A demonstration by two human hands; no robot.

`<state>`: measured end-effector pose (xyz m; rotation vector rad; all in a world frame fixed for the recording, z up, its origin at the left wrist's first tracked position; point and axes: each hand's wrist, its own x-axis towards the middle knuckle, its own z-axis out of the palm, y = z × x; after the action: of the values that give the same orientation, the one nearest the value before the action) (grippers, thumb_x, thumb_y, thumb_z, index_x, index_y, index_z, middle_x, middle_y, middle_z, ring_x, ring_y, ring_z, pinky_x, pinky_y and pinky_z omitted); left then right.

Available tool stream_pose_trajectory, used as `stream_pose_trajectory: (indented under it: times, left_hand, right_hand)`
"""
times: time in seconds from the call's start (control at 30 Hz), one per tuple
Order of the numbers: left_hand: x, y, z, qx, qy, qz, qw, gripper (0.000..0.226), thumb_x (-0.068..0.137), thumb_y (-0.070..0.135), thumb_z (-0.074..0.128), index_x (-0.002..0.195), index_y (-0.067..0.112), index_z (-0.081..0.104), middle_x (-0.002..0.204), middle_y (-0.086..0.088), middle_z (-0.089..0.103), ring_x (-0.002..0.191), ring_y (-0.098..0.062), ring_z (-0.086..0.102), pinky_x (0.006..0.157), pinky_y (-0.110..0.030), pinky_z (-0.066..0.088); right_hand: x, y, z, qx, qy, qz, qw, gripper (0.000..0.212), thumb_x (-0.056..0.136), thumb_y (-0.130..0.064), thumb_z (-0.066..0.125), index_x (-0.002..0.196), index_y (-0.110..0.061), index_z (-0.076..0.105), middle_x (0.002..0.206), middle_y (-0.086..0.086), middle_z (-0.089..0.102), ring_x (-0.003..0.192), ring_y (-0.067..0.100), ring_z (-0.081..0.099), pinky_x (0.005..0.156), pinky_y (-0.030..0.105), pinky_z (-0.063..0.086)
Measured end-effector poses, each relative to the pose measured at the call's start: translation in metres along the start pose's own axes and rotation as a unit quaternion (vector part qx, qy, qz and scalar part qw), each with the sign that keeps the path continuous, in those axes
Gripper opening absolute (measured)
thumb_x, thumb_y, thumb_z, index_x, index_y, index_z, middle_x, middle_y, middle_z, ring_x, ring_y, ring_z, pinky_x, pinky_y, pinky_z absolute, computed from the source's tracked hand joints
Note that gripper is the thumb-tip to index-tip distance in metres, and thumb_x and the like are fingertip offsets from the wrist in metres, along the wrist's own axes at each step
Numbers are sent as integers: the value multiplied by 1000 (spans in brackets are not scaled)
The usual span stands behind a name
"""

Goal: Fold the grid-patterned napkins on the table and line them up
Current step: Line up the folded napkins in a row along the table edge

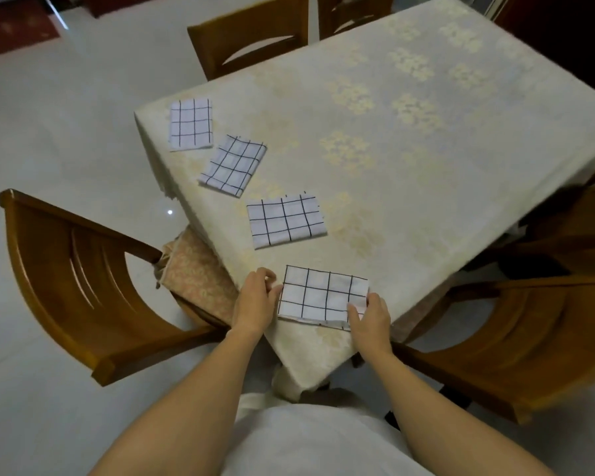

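Pinching the 4 o'clock corner of the white, black-gridded folded cloth napkin, the right hand is steadying it; the left hand is curling at its 9 o'clock edge, and I cannot tell whether it is gripping. Lying at the cream-clothed table's near corner with its long axis running 9-to-3, the napkin is risking splayed layers — or slipping off — if tugged unevenly.

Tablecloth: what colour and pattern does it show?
Tablecloth: cream, with pale yellow floral clusters; head view.
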<state>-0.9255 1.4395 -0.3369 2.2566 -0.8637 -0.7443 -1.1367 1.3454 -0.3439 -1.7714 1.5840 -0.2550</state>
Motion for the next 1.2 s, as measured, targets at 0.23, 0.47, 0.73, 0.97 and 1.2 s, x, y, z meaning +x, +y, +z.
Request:
stream_pose_trajectory:
  times: [0.23,0.47,0.73,0.97,1.2]
  left_hand:
    - [-12,4,3,-1,-50,-10,999,40,94,39,70,124,19,53,113,1,50,96,-16,56,86,-35,53]
    - [-14,10,-20,-54,-38,-22,998,36,102,38,57,130,17,51,124,-4,50,104,-19,57,94,-41,53]
    - [-18,-3,-151,52,-99,198,974,19,104,39,53,111,25,64,102,10,64,90,-6,61,80,-29,54]
    - [-9,-77,-303,224,-4,240,945,17,104,44,48,103,31,61,94,13,60,88,-11,59,85,-39,54]
    - [22,-114,-385,256,37,191,947,20,99,42,60,115,31,65,111,9,66,104,-13,62,97,-39,54]
  right_hand:
    - [-12,-4,4,-102,50,43,993,70,90,-33,72,146,-7,37,134,15,40,120,32,40,103,42,39]
    - [-28,-37,0,-161,64,-106,979,45,94,-33,64,133,-14,54,130,7,51,118,26,48,100,42,41]
    - [-81,-155,30,-100,60,-204,972,24,101,-32,54,115,-18,68,113,-1,64,102,18,60,89,33,50]
    - [-118,-271,103,-79,70,-262,959,18,98,-30,59,107,-18,70,106,-1,64,98,21,62,87,41,51]
    - [-118,-355,151,-74,38,-292,953,23,100,-33,53,111,-20,69,106,-3,63,97,16,61,89,37,50]
